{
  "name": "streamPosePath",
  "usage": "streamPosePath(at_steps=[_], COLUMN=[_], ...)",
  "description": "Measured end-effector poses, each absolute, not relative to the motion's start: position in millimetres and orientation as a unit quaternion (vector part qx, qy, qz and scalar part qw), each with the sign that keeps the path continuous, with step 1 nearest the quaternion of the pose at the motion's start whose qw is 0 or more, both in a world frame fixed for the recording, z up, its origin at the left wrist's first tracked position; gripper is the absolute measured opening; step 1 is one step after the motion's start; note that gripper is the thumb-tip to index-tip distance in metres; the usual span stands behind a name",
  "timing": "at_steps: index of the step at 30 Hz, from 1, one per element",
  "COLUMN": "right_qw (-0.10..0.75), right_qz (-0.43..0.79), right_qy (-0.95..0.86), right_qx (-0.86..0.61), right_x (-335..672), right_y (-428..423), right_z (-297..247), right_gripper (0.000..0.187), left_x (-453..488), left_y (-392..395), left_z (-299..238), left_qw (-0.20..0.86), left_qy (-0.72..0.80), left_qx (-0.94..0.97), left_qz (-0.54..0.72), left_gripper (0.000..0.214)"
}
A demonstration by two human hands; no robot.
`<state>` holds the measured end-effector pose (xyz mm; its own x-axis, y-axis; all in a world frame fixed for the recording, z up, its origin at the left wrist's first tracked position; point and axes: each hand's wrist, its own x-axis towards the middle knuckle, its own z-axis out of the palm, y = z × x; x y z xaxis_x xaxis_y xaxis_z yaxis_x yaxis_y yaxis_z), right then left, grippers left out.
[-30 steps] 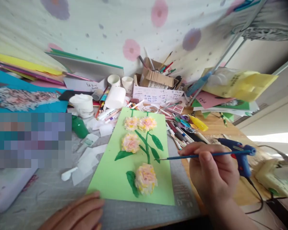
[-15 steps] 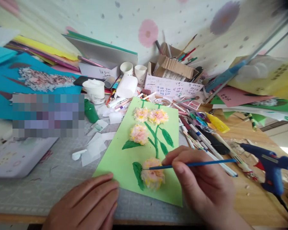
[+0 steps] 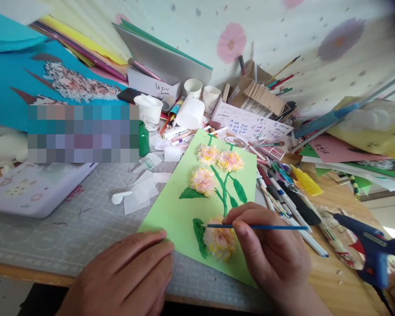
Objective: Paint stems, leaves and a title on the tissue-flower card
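Observation:
A light green sheet of paper [image 3: 166, 215] lies tilted on the grey cutting mat, with painted green stems and leaves and several fluffy pink, white and yellow flowers. My right hand [image 3: 271, 250] pinches a thin blue paintbrush [image 3: 217, 226], held nearly level. Its tip points left, over the lowest flower [image 3: 220, 243] and by the edge of a dark green leaf [image 3: 199, 235]; whether it touches is too fine to tell. With fingers stretched out and side by side, my left hand [image 3: 128, 272] rests on the sheet's lower left edge.
An open green paint bottle [image 3: 144, 139], a white cup [image 3: 148, 112] and paper scraps [image 3: 141, 193] lie left of the sheet. Pens and markers [image 3: 288, 197] crowd its right side, with a blue glue gun [image 3: 371, 239] beyond. A cardboard box [image 3: 260, 98] of tools stands behind.
The view has shifted, so the sheet and both hands appear a little farther right. The brush is turned slightly and its tip stays beside the lowest leaf. Both hands keep their hold.

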<state>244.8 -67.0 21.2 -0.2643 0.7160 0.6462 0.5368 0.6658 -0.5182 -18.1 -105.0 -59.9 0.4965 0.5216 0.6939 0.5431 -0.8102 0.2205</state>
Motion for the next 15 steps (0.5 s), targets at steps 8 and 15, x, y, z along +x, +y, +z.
streamPosePath(at_steps=[8, 15], right_qw=[0.476, 0.443], right_qz=[0.14, 0.102], right_qy=[-0.776, -0.804], right_qx=[-0.39, -0.383], right_x=[248.7, 246.1], right_y=[-72.1, -70.7], right_z=[20.0, 26.0], right_gripper=[0.014, 0.016], left_x=[-17.7, -18.0], left_y=[-106.0, -107.5], left_z=[-56.8, -55.9], left_qw=[0.007, 0.004], left_qy=[-0.321, -0.323], left_qx=[-0.863, -0.868], left_qz=[-0.391, -0.377], left_gripper=[0.027, 0.026])
